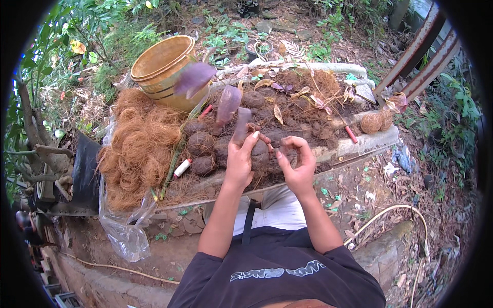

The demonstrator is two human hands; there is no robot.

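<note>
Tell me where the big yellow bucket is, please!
In the head view, the yellow bucket is at the upper left, at the far edge of the heap of brown fibre.

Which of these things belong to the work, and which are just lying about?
Probably the work:
- purple-leaved plant in the left hand
- coir fibre pile
- dark soil balls

Seemingly just lying about:
- cream hose
- blue scrap

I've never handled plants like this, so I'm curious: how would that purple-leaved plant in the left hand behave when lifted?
The purple-leaved plant is probably light, as the left hand holds it up in just a pinch. Its leaves would likely sway, since they reach well beyond the grip. They may also tear easily, being broad and thin-looking.
</note>
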